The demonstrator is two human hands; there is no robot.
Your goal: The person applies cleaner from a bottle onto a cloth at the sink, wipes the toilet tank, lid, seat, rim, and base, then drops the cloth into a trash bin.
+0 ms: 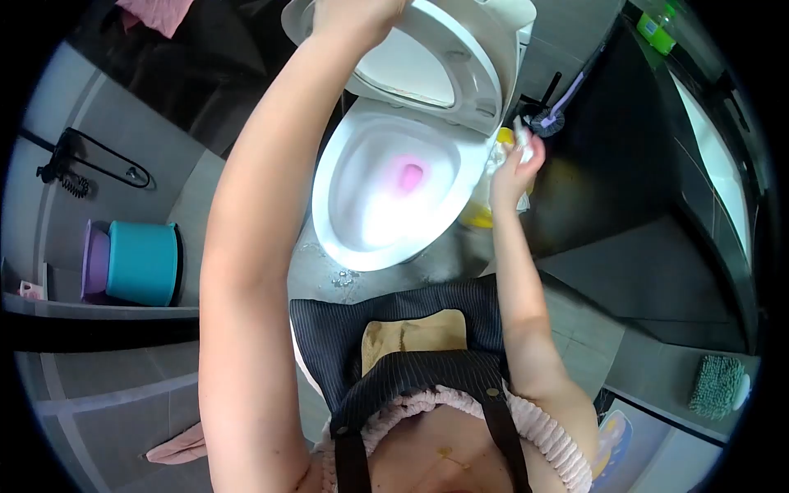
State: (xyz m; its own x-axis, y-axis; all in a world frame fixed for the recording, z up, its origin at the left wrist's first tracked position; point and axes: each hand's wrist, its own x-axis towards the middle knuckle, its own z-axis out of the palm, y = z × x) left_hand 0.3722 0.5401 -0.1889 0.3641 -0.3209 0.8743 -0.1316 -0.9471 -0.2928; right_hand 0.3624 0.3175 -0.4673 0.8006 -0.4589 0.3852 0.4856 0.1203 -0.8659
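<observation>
The white toilet bowl (pixel 329 201) stands in front of me, with a pink patch in the water at its bottom. Its toilet seat (pixel 467 74) is tilted up, and the lid (pixel 503 45) shows behind it. My left hand (pixel 357 20) grips the raised seat at the top edge of the view, where its fingertips are cut off. Out to the right, my right hand (pixel 516 172) is closed around a crumpled white tissue (pixel 524 146). Just below and behind that hand is a yellow bin with a whitish liner (pixel 478 215), partly hidden.
Toilet brushes (pixel 549 122) stand beyond the bin, beside a black cabinet (pixel 633 222). A green bottle (pixel 657 31) sits on top of it. On the left are a teal bucket (pixel 144 263), a purple basin (pixel 95 261) and a shower hose (pixel 76 185). Water drops wet the floor (pixel 341 279).
</observation>
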